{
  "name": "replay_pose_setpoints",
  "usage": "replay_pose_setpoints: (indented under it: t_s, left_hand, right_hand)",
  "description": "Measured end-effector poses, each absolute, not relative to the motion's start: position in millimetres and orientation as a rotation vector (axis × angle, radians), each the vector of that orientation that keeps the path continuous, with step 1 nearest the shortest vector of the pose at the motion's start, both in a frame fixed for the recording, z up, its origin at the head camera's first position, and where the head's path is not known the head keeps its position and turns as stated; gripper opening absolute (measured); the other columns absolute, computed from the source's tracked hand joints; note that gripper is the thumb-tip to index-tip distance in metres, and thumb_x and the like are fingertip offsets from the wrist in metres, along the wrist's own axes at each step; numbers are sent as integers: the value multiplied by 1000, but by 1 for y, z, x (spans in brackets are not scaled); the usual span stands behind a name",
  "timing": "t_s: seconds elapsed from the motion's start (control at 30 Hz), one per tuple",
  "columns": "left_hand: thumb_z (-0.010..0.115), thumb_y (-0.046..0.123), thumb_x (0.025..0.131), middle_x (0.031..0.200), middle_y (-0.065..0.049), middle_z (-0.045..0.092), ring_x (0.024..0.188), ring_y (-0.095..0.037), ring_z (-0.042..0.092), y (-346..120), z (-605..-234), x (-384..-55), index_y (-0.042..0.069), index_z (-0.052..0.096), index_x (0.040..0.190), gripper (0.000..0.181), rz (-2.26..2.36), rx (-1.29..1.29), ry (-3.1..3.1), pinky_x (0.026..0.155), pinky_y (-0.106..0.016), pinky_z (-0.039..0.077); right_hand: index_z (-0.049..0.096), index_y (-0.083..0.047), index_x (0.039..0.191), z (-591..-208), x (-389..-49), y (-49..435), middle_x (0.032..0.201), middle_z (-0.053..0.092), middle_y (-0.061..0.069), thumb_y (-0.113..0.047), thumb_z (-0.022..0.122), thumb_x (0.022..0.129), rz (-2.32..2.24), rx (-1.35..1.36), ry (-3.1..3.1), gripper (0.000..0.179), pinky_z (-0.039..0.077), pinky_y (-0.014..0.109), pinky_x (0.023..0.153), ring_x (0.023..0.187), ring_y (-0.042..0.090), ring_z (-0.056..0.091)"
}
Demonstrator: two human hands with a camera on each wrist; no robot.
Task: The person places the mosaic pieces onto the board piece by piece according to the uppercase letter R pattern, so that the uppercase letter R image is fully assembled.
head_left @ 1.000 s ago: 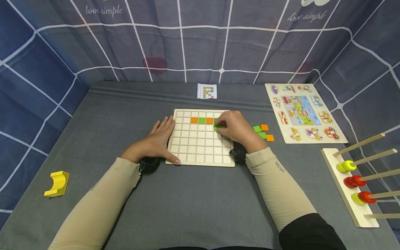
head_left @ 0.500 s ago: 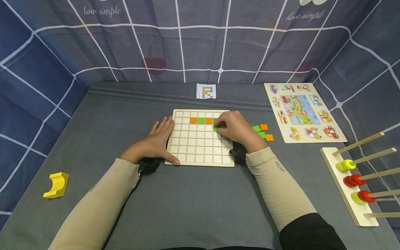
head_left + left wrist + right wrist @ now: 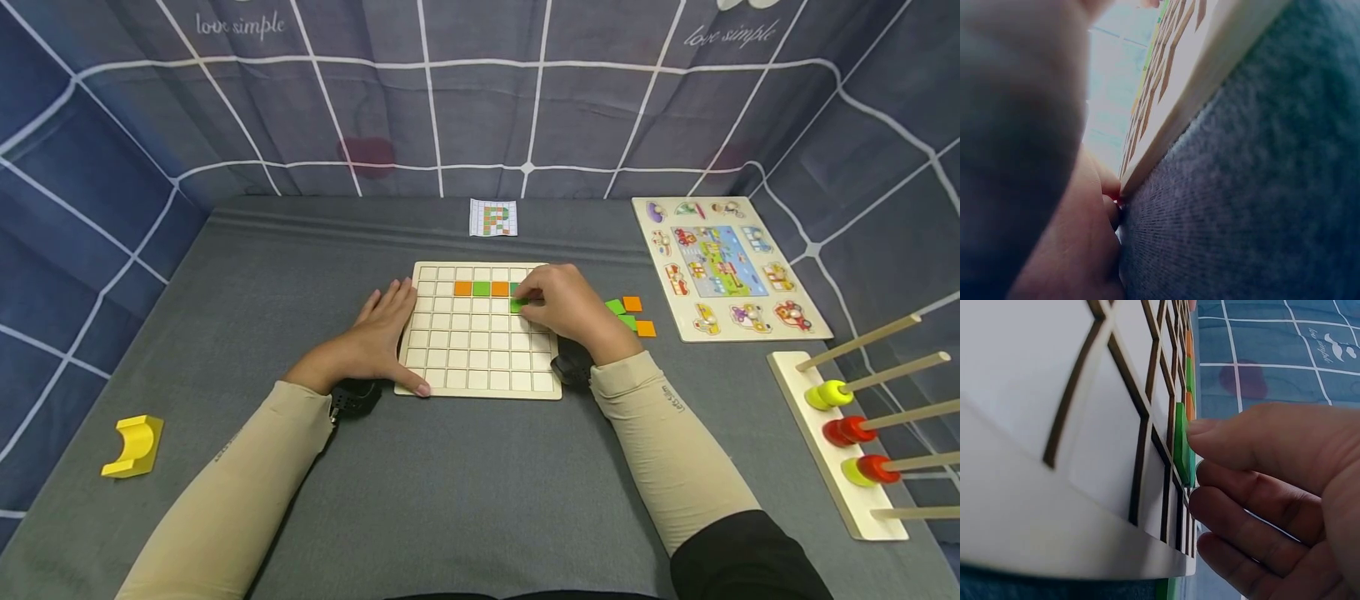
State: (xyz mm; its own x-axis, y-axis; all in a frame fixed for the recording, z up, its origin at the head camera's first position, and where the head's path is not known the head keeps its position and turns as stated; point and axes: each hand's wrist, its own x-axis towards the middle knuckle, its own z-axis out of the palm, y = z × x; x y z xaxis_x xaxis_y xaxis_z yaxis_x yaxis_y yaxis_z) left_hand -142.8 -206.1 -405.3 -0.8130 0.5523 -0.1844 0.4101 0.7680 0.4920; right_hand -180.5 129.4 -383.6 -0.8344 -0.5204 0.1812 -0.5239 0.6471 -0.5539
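A pale wooden grid board (image 3: 480,342) lies flat on the grey cloth. My left hand (image 3: 367,337) rests along its left side, fingers spread, with the thumb over the lower left corner. Over the board's upper right, my right hand (image 3: 562,304) has thumb and fingertips at a green square tile (image 3: 517,307). In the right wrist view this green tile (image 3: 1180,440) stands slightly proud of the grid, the thumb tip against it. An orange tile (image 3: 463,288), a green one (image 3: 482,288) and another orange one (image 3: 500,288) form a row, with a further green tile partly hidden by the fingers.
Several loose green and orange tiles (image 3: 632,304) lie right of the board. Behind it is a small printed pattern card (image 3: 493,218). A picture puzzle board (image 3: 727,271) and a bead-and-peg stand (image 3: 840,446) are at right, a yellow arch block (image 3: 135,447) at left.
The whole view shifts very slightly. Both hands keep their places on the board, and the tiles look unmoved.
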Motion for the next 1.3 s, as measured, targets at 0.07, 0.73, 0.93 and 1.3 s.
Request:
replay_pose_setpoints:
  t_s: [0.07, 0.73, 0.93, 1.3]
  left_hand:
    - [93, 72, 60, 171, -21, -16, 157, -34, -17, -206, -405, -143, -4, -5, 165, 163, 621, 739, 2647, 121, -49, -15]
    - [93, 71, 60, 171, -22, -14, 157, -35, -15, -205, -406, -142, -5, -4, 165, 162, 626, 750, 2652, 122, -50, -14]
    - [94, 69, 61, 171, -25, -13, 157, -37, -14, -205, -404, -142, -7, -3, 164, 161, 646, 753, 2652, 122, -52, -13]
    - [94, 70, 61, 171, -23, -13, 157, -36, -14, -205, -406, -142, -7, -3, 165, 162, 646, 744, 2656, 122, -51, -13]
  right_hand:
    - [83, -3, 102, -383, -181, 130, 101, 76, 7, 4, 80, 87, 959, 894, -2841, 17, 57, 37, 84, 92, 20, 71]
    - [80, 1, 112, -387, -185, 166, 110, 75, 14, -1, 76, 95, 939, 749, -2881, 17, 54, 45, 88, 99, 29, 69]
    - [80, 0, 111, -388, -186, 177, 108, 74, 14, -2, 76, 96, 917, 697, -2889, 15, 54, 47, 87, 97, 29, 69]
    - [81, -1, 110, -393, -186, 193, 106, 74, 15, -4, 75, 95, 898, 633, -2912, 16, 53, 48, 87, 95, 29, 69]
